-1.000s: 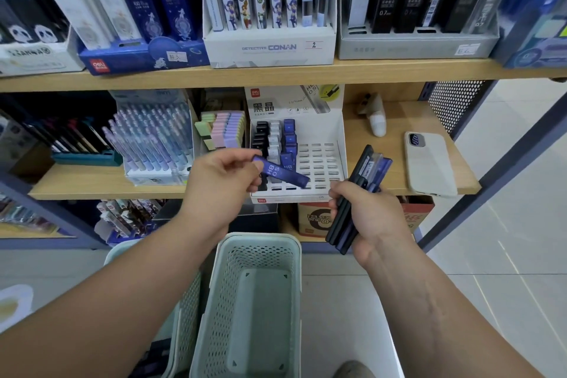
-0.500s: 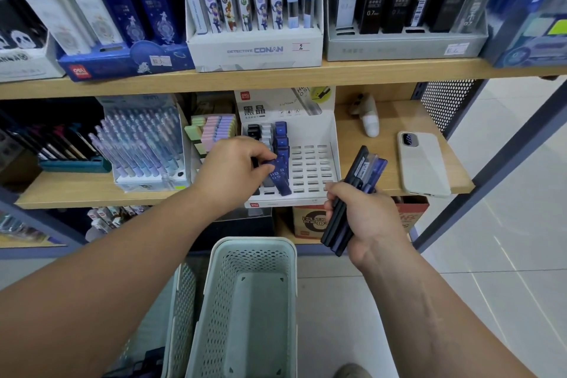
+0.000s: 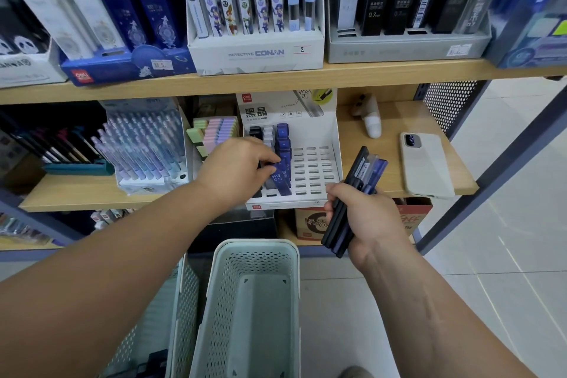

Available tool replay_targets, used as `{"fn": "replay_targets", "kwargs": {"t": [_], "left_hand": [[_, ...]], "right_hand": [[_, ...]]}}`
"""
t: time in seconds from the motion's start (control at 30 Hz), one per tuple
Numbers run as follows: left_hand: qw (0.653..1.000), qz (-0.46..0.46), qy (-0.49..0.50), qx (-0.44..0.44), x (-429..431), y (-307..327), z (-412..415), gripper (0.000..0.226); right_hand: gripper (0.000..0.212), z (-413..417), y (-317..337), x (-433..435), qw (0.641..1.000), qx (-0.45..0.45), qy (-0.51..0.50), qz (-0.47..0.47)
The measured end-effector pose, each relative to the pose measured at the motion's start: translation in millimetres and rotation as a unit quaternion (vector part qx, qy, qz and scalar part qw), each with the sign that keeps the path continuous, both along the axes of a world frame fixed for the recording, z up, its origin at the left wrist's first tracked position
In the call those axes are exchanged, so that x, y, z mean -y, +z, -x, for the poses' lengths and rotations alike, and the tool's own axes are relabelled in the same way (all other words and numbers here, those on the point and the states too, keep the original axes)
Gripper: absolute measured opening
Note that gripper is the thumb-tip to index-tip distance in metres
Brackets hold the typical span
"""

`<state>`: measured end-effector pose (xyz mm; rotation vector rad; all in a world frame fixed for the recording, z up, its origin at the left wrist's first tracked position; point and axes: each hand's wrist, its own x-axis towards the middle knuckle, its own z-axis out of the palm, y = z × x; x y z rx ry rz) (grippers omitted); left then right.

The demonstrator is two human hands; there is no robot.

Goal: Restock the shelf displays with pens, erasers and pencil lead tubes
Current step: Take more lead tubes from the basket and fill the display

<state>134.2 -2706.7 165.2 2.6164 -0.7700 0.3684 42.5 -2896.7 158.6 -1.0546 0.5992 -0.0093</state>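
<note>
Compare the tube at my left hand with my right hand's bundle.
One blue tube; the bundle holds several. The blue tube sits in the white display, pinched by the left hand; the bundle is gripped by the right hand outside it. The blue tube is one colour; the bundle mixes black and blue. Both: slim lead tubes.

The left forearm (image 3: 122, 255) and right forearm (image 3: 429, 301) are bare, with raised veins on the right. A grey-brown shoe tip (image 3: 356, 373) shows.

left hand (image 3: 242, 169) covers rack (image 3: 333, 138) slots | price label (image 3: 459, 49) — blurred | shoe (image 3: 357, 372) — cropped
</note>
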Motion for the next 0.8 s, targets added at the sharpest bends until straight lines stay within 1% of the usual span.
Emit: {"fn": "replay_targets", "kwargs": {"t": [0.13, 0.27, 0.33, 0.4, 0.43, 0.47, 0.5, 0.53, 0.57, 0.6, 0.63, 0.67, 0.73, 0.8], "left_hand": [[0.998, -0.021, -0.022, 0.048, 6, -8, -1, 0.019], [0.997, -0.053, -0.03, 0.057, 12, -16, 1, 0.019], [0.997, -0.044, -0.01, 0.063, 13, -16, 4, 0.025], [0.998, 0.015, 0.017, 0.057, 15, -13, 11, 0.029], [0.996, 0.07, 0.035, 0.033, 18, -8, 18, 0.027], [0.989, 0.134, 0.051, -0.02, 21, -4, 26, 0.025], [0.973, 0.198, 0.061, -0.098, 26, 0, 34, 0.022], [0.946, 0.258, 0.066, -0.184, 31, 3, 42, 0.02], [0.912, 0.314, 0.07, -0.255, 35, 4, 48, 0.019], [0.878, 0.361, 0.079, -0.302, 37, 3, 53, 0.017], [0.851, 0.397, 0.093, -0.331, 38, 2, 56, 0.016], [0.83, 0.422, 0.107, -0.348, 36, 2, 58, 0.016], [0.807, 0.446, 0.115, -0.37, 32, 1, 60, 0.018], [0.791, 0.462, 0.104, -0.387, 26, 0, 64, 0.02]], "right_hand": [[0.014, 0, 1, -1, 1.0, 0.004, 0.016, -0.011], [0.012, 2, 0, -2, 0.998, 0.018, 0.058, 0.006], [0.012, 3, 0, -1, 0.996, 0.021, 0.08, 0.015], [0.014, 3, 0, -1, 0.993, 0.022, 0.112, 0.033], [0.015, 4, 0, -1, 0.99, 0.022, 0.132, 0.046], [0.015, 5, 1, -2, 0.986, 0.024, 0.155, 0.061], [0.015, 5, 2, -3, 0.98, 0.024, 0.182, 0.079], [0.014, 6, 3, -6, 0.972, 0.024, 0.213, 0.097], [0.014, 8, 3, -8, 0.964, 0.024, 0.24, 0.112], [0.013, 9, 3, -11, 0.958, 0.023, 0.26, 0.12], [0.013, 10, 3, -13, 0.954, 0.022, 0.272, 0.12], [0.012, 10, 3, -14, 0.952, 0.021, 0.281, 0.118], [0.011, 12, 3, -16, 0.947, 0.022, 0.298, 0.117], [0.01, 13, 4, -18, 0.94, 0.025, 0.319, 0.116]]}}
